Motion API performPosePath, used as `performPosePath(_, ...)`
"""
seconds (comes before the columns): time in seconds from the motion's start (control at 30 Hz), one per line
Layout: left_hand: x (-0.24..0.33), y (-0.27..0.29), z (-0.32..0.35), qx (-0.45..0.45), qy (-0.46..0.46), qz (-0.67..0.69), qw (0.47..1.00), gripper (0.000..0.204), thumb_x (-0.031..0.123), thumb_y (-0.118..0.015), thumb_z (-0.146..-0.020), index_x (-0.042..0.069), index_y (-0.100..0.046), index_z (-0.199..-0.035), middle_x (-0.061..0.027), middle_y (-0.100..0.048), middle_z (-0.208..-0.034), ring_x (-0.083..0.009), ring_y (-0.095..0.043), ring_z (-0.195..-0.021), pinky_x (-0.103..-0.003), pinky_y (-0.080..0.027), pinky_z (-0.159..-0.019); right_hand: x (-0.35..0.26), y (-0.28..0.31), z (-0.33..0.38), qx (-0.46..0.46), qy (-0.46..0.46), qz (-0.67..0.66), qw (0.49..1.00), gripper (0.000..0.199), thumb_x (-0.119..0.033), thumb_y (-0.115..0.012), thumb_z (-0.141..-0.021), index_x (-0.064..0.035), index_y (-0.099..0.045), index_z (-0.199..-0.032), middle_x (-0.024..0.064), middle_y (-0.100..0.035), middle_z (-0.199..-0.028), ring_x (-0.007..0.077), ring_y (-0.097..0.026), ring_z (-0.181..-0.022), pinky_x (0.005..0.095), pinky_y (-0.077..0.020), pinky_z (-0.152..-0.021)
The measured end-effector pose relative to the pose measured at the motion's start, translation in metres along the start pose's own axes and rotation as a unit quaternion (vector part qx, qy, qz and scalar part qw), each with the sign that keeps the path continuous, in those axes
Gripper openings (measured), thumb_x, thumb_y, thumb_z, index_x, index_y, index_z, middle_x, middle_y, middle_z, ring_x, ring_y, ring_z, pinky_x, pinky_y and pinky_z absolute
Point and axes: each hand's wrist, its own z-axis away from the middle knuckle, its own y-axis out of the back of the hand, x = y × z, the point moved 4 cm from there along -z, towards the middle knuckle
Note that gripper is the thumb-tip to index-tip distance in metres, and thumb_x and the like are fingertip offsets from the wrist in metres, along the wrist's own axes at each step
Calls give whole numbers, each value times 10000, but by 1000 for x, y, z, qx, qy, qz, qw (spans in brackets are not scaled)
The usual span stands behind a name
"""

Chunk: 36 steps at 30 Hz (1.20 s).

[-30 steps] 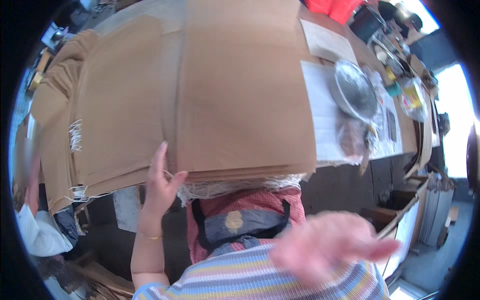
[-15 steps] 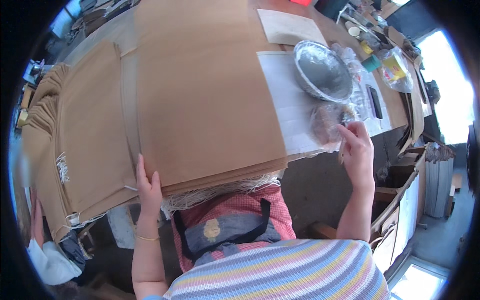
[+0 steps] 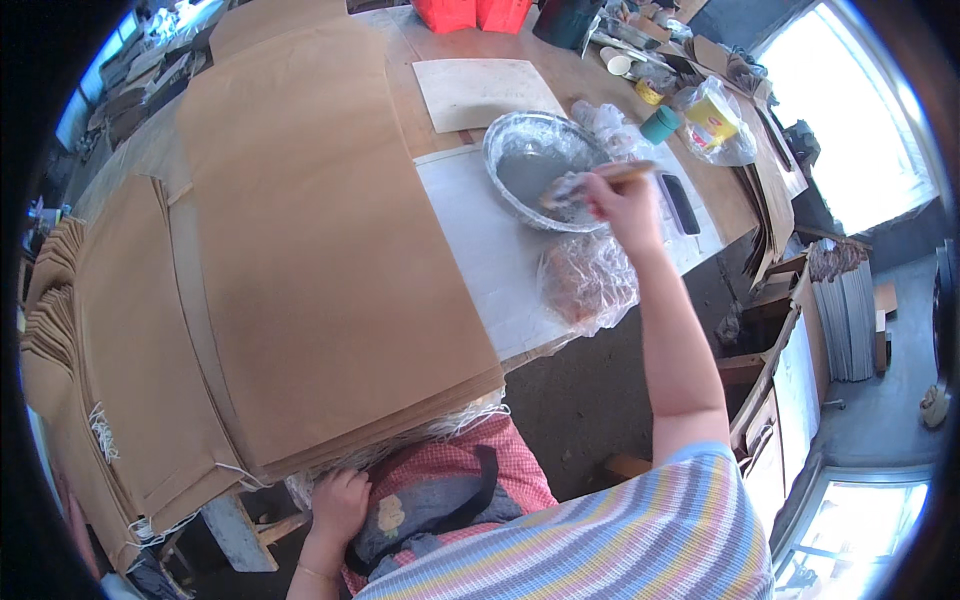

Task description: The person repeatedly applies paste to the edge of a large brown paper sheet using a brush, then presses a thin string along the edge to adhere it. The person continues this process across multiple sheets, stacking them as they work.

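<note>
My right hand (image 3: 625, 205) grips a brush (image 3: 635, 172) with a wooden handle, blurred by motion. Its head is over the round basin (image 3: 490, 165), which is lined with plastic film and holds a greyish content. Low at the table's front edge, my left hand (image 3: 342, 500) has curled fingers against a bunch of white strings (image 3: 400, 445); what they hold is hidden. Just above it lies a large stack of brown paper sheets (image 3: 310, 250). A second stack of brown paper bags (image 3: 140, 330) with white cords is to the left.
Beside the basin is a crumpled clear plastic bag (image 3: 590, 280) with something brownish inside. A phone (image 3: 680, 205), a green-capped container (image 3: 660, 124) and a bagged yellow package (image 3: 712, 120) lie to the right. A pale board (image 3: 485, 92) lies behind; red bags (image 3: 470, 12) stand at the far edge.
My right hand has gone from the plastic bag to the basin and now has the brush. My left hand has left the paper stack's edge and dropped to the strings. The view has shifted.
</note>
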Motion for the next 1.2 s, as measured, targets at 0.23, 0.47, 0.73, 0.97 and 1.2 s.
performPosePath(0.23, -44, -52, -14, 87, 67, -93, 990, 276, 140, -553, -800, 61, -661, -1042, -164, -516, -1262, -396, -411, -1229, -513, -345, -1021, 40, -15, -40, 56, 40, 97, 993, 266, -226, -722, -778, 31, -654, -771, 65, -636, -619, 106, -594, -558, 272, -480, -555)
performPosePath(0.47, -14, -22, -2, 146, -22, -152, 977, 210, 82, -543, -760, 36, -655, -931, -130, -617, -1019, -341, -561, -992, -481, -442, -849, 27, 13, -24, 79, -22, 170, 982, 338, -294, -739, -756, 34, -659, -779, 105, -655, -642, 160, -622, -577, 319, -492, -581)
performPosePath(0.73, 15, 19, 23, 234, -1, 76, 969, 95, 66, -606, -802, 30, -644, -882, -144, -626, -818, -347, -602, -771, -441, -481, -685, -59, 8, 14, 106, 56, 87, 989, 273, -265, -636, -820, 7, -650, -833, 41, -592, -688, 126, -523, -625, 274, -419, -588)
performPosePath(0.97, 27, 97, 45, 267, 50, -122, 955, 208, 29, -573, -708, 17, -637, -906, -99, -540, -790, -253, -537, -676, -361, -440, -581, -140, -137, 193, -308, 251, -77, 914, 194, 4, -713, -727, 24, -667, -915, 114, -669, -894, 182, -618, -735, 308, -493, -605)
performPosePath(1.2, 22, 106, 34, 267, 60, -137, 952, 63, 14, -576, -676, 7, -565, -737, -170, -595, -1198, -256, -553, -774, -357, -461, -641, -149, -238, 226, -400, 345, -14, 849, 185, -18, -723, -720, -9, -670, -898, 91, -668, -833, 213, -586, -635, 301, -478, -566)
